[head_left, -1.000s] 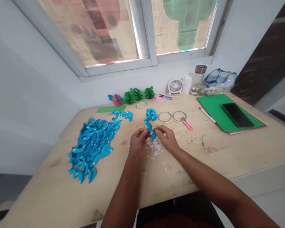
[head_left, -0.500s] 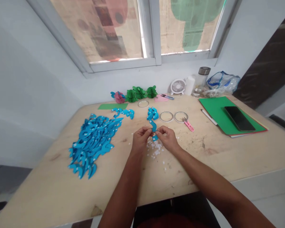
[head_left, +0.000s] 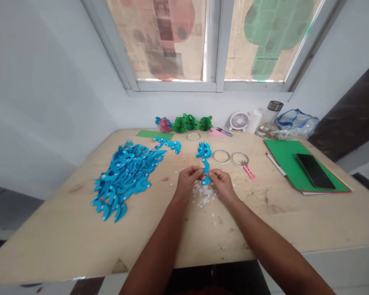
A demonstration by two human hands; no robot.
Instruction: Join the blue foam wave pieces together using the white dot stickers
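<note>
A curved blue paper piece (head_left: 206,164) with small white squares on it is between my hands, above the middle of the table. My left hand (head_left: 188,181) pinches at its left edge, thumb and forefinger together. On the other side, my right hand (head_left: 224,183) grips its lower right part with closed fingertips. Just beyond lies a small cluster of similar blue pieces (head_left: 203,150). White paper scraps (head_left: 205,196) are scattered under and in front of my hands. A large pile of blue paper pieces (head_left: 127,172) spreads out on the left.
Wire rings (head_left: 221,156) and pink-handled snips (head_left: 249,171) lie right of the cluster. Green paper ornaments (head_left: 190,122), a small white fan (head_left: 239,121) and a glass bottle (head_left: 269,119) line the wall. A phone (head_left: 315,171) rests on green sheets (head_left: 283,153).
The view has shifted, so the table's contents appear farther right. My hands have moved slightly apart around the blue paper piece, which shows more of its length between them.
</note>
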